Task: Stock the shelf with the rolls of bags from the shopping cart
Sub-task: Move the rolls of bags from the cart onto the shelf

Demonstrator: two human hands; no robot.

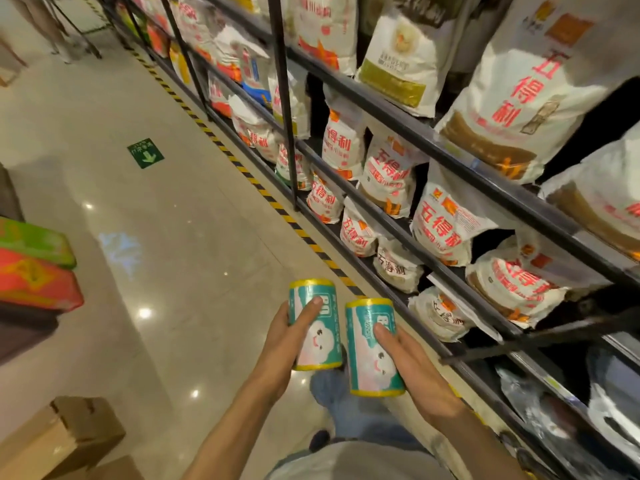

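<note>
You hold one roll in each hand, out in front of your body and over the aisle floor [180, 237]. Your left hand [282, 341] wraps the left roll [316, 325] from its outer side, with the thumb lying flat across the printed label. Your right hand [412, 365] grips the right roll [374, 348] the same way from the other side, thumb on top. The two rolls sit just beside each other between your palms, apparently not touching, yellow ends pointing away from you and back toward you.

The shelf rack [450, 147] stands beyond your right fingers, its tiers packed with white flour sacks [391, 174]. No free slot for rolls is visible from here, and the cart is out of view, so look for the gap before you commit.

Both grips seem to rest on smooth wrapping, so I'd judge a slip likely if you loosen early. Place one roll at a time: keep the other snug in its palm, lead with the far yellow end, clear the dark front rail, and set the roll down fully before letting your fingers relax.
</note>
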